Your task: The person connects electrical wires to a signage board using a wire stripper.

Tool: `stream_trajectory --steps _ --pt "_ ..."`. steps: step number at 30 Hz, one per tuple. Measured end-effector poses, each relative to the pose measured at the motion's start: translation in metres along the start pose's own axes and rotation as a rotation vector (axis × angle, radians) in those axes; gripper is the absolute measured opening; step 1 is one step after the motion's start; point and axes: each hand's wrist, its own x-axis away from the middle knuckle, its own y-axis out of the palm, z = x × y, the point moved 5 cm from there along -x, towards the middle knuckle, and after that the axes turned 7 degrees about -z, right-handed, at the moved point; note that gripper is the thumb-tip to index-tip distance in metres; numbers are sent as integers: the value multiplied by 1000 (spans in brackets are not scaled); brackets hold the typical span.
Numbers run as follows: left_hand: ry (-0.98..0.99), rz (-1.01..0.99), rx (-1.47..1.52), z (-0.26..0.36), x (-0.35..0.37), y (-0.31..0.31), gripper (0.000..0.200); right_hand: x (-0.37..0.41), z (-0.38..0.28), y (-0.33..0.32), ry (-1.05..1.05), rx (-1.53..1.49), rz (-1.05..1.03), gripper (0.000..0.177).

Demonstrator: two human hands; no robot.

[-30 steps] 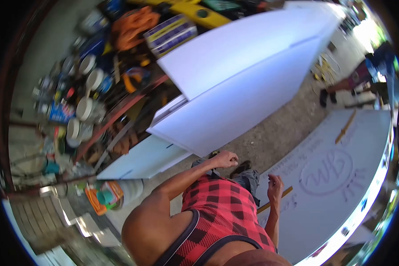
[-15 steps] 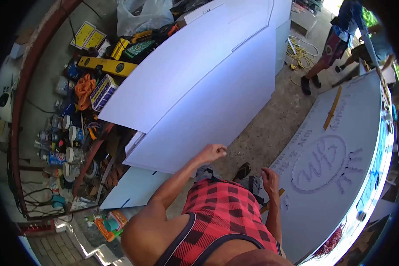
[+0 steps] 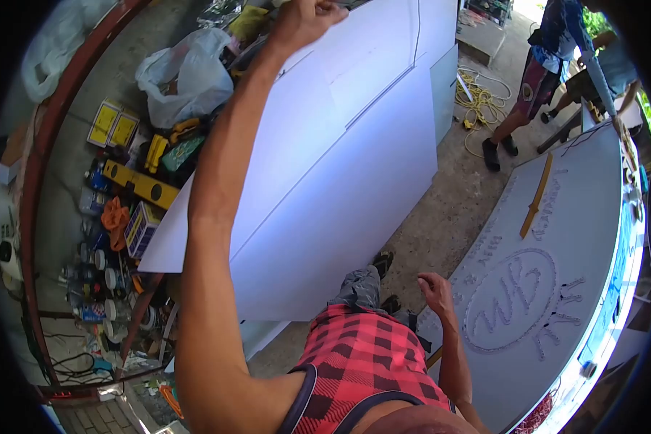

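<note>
My left hand [image 3: 307, 23] is raised at the top edge, over the far end of the upper white panel [image 3: 296, 137]. Its fingers are curled together, and whatever may be between them is too small to make out. Below the upper panel lies another large white panel [image 3: 340, 217]. My right hand [image 3: 436, 293] hangs by my side with curled fingers, nearest to the left edge of a big pale board [image 3: 506, 376]; what it may hold is hidden. Raised letters and an oval outline [image 3: 555, 289] show on that board, with a yellow-brown strip [image 3: 537, 199] lying across it.
A yellow spirit level [image 3: 141, 184], a plastic bag [image 3: 184, 79], jars and tools crowd the left side. Yellow cable [image 3: 481, 108] lies coiled on the concrete floor [image 3: 448, 210]. Two people stand at the upper right, one in dark shorts [image 3: 541, 85].
My left hand has swung up and away, from the lower panel's near edge to the upper panel's far end. One leg has stepped forward beside the panels. My right hand stays near the board.
</note>
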Motion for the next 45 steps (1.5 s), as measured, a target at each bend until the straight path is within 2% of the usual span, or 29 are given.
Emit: stream_trajectory --steps 1,4,6,8,9,10,11,13,14,15,16,17,18,19,20,21,23,26,28,29,32,33,35,36,38,41,43,44,45 --pt "-120 -100 -8 -11 -43 0 60 -9 -3 -4 -6 14 7 23" --pt "-187 -68 88 -64 -128 19 57 -13 4 -24 55 10 55 23" --pt "-457 -124 -69 -98 -171 31 36 -14 13 -38 87 -26 126 24" --pt "-325 -154 -346 -177 -234 47 55 3 37 -57 223 -118 261 26" --pt "-327 -161 -269 -224 -262 55 63 12 46 -64 232 -124 282 26" --pt "-350 -151 -211 -235 -271 61 62 24 63 -70 320 -202 314 27" --pt "-426 -213 -262 -182 -258 66 62 34 77 -73 414 -283 347 28" --pt "-433 -257 -315 -187 -276 75 52 45 87 -77 505 -399 387 30" --pt "-337 -226 -259 -228 -300 79 40 59 86 -80 555 -496 430 31" --pt "-164 -59 -177 -241 -309 79 27 72 86 -86 584 -511 539 31" --pt "-163 79 -300 -127 -266 64 33 66 84 -87 565 -600 515 32" --pt "-122 88 -317 -103 -261 57 29 54 81 -93 523 -676 472 33" --pt "63 201 -300 -111 -270 64 20 48 86 -103 516 -676 525 33" --pt "91 217 -276 -103 -272 77 20 38 93 -110 506 -657 462 34" --pt "129 187 -267 -91 -274 85 19 20 102 -124 485 -635 392 34" --pt "163 139 -263 -83 -273 92 20 6 108 -136 476 -642 414 34" --pt "189 147 -159 -2 -240 117 20 -22 115 -166 382 -529 350 34" --pt "207 8 -108 49 -193 175 21 -54 92 -228 325 -462 343 34" --pt "150 -116 25 66 -152 230 24 -71 103 -255 178 -246 455 34" --pt "78 -226 70 66 -134 266 27 -78 103 -271 177 -213 475 34" --pt "-187 -732 269 36 -62 398 26 -85 106 -296 202 -251 533 29" --pt "-275 -940 205 27 -35 440 27 -84 107 -303 223 -276 541 29" --pt "-310 -1284 190 17 16 511 34 -80 105 -301 280 -258 562 29" --pt "-138 -1347 125 -2 46 555 35 -78 107 -291 302 -281 572 29" --pt "-105 -1533 204 -8 89 614 39 -67 117 -278 379 -299 629 30" --pt "-181 -1650 251 -21 120 664 38 -44 142 -231 565 -282 627 30" --pt "16 -1588 172 -47 136 692 33 -24 142 -182 689 -313 632 30" --pt "27 -1613 172 -55 140 694 33 -16 145 -163 770 -336 630 30" --pt "-72 -1630 234 -55 132 690 33 -13 144 -153 791 -349 643 30"
